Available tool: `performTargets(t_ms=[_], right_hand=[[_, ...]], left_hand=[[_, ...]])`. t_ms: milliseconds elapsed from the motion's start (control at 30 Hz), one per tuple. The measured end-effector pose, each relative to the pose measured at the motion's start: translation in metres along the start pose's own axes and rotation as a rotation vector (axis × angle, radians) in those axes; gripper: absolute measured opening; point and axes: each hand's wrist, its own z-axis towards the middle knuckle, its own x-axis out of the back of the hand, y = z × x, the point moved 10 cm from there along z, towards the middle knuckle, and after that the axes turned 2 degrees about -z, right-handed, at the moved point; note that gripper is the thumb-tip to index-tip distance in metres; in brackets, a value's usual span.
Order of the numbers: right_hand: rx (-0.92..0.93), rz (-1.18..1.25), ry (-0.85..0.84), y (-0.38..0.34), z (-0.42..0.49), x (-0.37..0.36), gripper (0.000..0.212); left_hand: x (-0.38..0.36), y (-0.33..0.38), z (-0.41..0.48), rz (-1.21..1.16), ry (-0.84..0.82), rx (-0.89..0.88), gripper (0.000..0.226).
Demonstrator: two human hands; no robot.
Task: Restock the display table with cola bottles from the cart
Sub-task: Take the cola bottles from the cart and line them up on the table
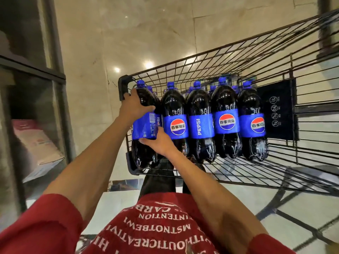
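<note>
Here, left hand (pixel 136 107) outstretched, gripping cola bottle (pixel 145 126) high, right hand (pixel 158 143) outstretched, gripping low

bottles (pixel 177 123): five standing in the front row | caps (pixel 212 87): at least four more peeking out behind, full bottle count staying hidden | cart (pixel 123 87): one showing
</note>
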Motion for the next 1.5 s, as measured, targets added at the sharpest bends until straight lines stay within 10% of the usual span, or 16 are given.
performTargets(t_ms=[200, 367, 800, 1500], right_hand=[[-0.058, 0.257, -0.084, 0.014, 0.012, -0.013, 0.078], [-0.049, 0.300, -0.013, 0.021, 0.048, -0.035, 0.117], [-0.138, 0.180, 0.109, 0.006, 0.000, 0.005, 0.105], [0.332, -0.254, 0.324, -0.077, -0.093, 0.040, 0.086]], left_hand=[[-0.002, 0.000, 0.001, 0.004, 0.062, 0.073, 0.110], [0.000, -0.002, -0.001, 0.021, 0.098, 0.095, 0.103], [-0.006, -0.013, -0.018, -0.283, 0.074, 0.136, 0.110], [0.072, -0.013, -0.141, -1.044, 0.354, -0.018, 0.096]])
